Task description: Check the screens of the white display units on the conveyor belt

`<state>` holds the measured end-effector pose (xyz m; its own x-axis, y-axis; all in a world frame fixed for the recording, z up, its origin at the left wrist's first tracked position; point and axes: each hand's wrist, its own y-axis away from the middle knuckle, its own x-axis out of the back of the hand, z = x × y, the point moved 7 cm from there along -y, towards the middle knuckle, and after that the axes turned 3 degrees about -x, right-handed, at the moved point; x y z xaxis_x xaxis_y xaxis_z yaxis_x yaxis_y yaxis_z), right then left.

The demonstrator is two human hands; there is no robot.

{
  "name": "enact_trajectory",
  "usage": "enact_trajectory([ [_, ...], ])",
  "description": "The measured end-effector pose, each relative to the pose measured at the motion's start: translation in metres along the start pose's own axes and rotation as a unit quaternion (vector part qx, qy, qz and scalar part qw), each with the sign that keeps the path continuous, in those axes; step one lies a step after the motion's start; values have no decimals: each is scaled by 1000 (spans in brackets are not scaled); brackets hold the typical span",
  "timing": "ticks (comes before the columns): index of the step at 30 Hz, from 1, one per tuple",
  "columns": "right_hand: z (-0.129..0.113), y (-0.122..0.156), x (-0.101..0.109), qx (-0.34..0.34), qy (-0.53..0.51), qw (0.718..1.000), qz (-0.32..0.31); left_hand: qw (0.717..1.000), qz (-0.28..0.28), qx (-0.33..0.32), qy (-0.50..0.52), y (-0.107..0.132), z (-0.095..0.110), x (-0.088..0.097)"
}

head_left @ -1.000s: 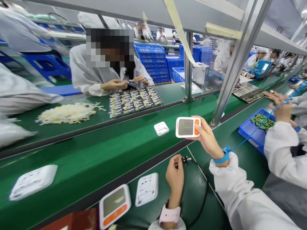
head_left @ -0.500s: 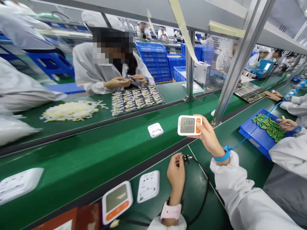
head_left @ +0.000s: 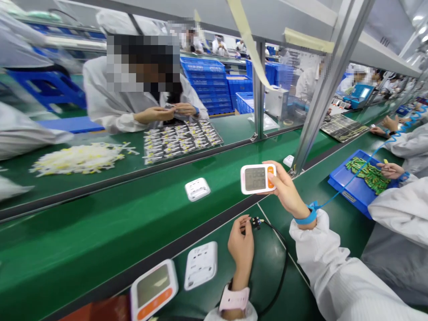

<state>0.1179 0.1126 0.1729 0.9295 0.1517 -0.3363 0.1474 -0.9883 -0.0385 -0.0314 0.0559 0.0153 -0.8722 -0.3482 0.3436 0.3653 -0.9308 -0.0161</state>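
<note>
Head view: monitor (head_left: 258,179) gripped by right hand (head_left: 282,191), display gone blank; plug (head_left: 256,221) pinched by left hand (head_left: 241,243).

Green surface (head_left: 100,232), conveyor belt running left to right, dark edge strip along its near side.

On the belt: one white unit (head_left: 197,189), face down, mid-belt; one small white piece (head_left: 288,160) at the foot of the metal post.

Near bench, green mat (head_left: 267,276): white unit, back up (head_left: 200,265); white-and-orange monitor, screen up (head_left: 154,290), just beside it to the left; black cable (head_left: 284,267) looping across the mat; blue tray of green cells (head_left: 354,189), far right.

Far bench (head_left: 234,127): heap of pale yellow-white parts (head_left: 76,158); dark tray of small packets (head_left: 182,139); dark flat panel (head_left: 344,128) further right.
</note>
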Motion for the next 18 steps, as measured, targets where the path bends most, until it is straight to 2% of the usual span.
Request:
enact_trajectory([
  [4, -6, 3, -1, -6, 8, 1000, -15, 1000, 1, 9, -24, -3, -4, 1],
  [7, -14, 10, 14, 11, 43, 999, 1, 1000, 2, -1, -23, -6, -6, 0],
  [9, -19, 19, 40, 27, 86, 995, 39, 1000, 1, -9, -23, -7, -6, -1],
  [12, -28, 35, 104, 51, 160, 976, 140, 1000, 5, -12, -27, -6, -5, -1],
  [14, -43, 49, 158, 94, 245, 932, 251, 1000, 7, -14, -27, -5, -2, 0],
  [16, -61, 65, 211, 142, 360, 843, 374, 999, 6, -14, -30, -4, 0, 1],
  [18, -72, 76, 254, 132, 465, 743, 463, 999, 4, -14, -33, -4, 2, 1],
])
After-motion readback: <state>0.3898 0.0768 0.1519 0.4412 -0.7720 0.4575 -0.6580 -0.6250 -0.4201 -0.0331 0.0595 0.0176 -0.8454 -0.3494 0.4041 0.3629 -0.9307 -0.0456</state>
